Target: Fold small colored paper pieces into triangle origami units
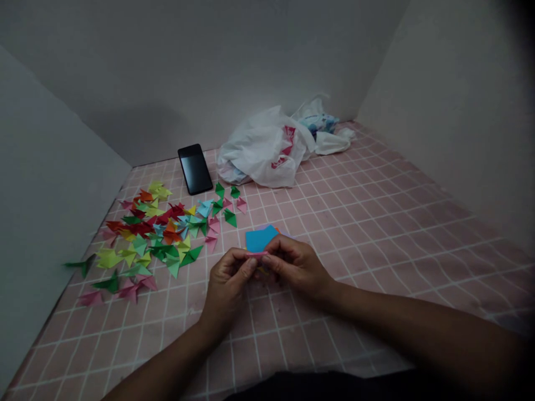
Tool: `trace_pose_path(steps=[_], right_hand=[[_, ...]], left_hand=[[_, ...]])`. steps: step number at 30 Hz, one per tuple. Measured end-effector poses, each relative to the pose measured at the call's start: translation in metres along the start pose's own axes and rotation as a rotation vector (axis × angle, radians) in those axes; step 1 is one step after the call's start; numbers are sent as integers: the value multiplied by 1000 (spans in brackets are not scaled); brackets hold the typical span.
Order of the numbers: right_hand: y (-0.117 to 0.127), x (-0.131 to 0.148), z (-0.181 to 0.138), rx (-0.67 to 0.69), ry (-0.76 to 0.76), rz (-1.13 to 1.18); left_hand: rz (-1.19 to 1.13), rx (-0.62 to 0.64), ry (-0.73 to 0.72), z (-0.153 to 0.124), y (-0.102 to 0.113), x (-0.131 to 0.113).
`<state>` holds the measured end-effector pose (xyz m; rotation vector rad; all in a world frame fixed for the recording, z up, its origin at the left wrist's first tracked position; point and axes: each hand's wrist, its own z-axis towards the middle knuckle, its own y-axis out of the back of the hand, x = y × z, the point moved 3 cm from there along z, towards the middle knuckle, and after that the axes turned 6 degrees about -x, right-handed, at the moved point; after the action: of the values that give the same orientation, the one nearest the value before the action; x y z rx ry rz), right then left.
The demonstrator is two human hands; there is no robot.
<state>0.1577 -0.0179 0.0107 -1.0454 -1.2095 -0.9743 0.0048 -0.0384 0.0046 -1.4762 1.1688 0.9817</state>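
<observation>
The left hand [228,284] and right hand [296,267] are together, their fingertips pinching a narrow strip of pink paper [257,253] between them. Blue paper [259,238], edged with orange, sits just behind the strip. To the left, many-coloured paper triangles [167,234] lie scattered across a pink grid mat [376,223]. Farther off, a black phone [195,169] lies just beside a crumpled white plastic bag [263,150], near the far wall [125,72].
</observation>
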Motion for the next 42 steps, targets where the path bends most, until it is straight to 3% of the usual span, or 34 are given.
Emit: trace_pose_path(steps=[6,13,28,38,42], right_hand=[[4,7,0,-7,114,-211],[1,4,1,4,124,-83],[1,14,-3,2,530,-328],[1,16,-2,-10,486,-442],[2,11,0,-32,287,-329]], left_hand=[[60,-14,-13,-1,-1,-6],[153,-52,-180,1,-1,-12],[214,-22,-343,-2,2,-10],[274,-53,-342,-4,2,-11],[271,-60,-333,-4,2,-11]])
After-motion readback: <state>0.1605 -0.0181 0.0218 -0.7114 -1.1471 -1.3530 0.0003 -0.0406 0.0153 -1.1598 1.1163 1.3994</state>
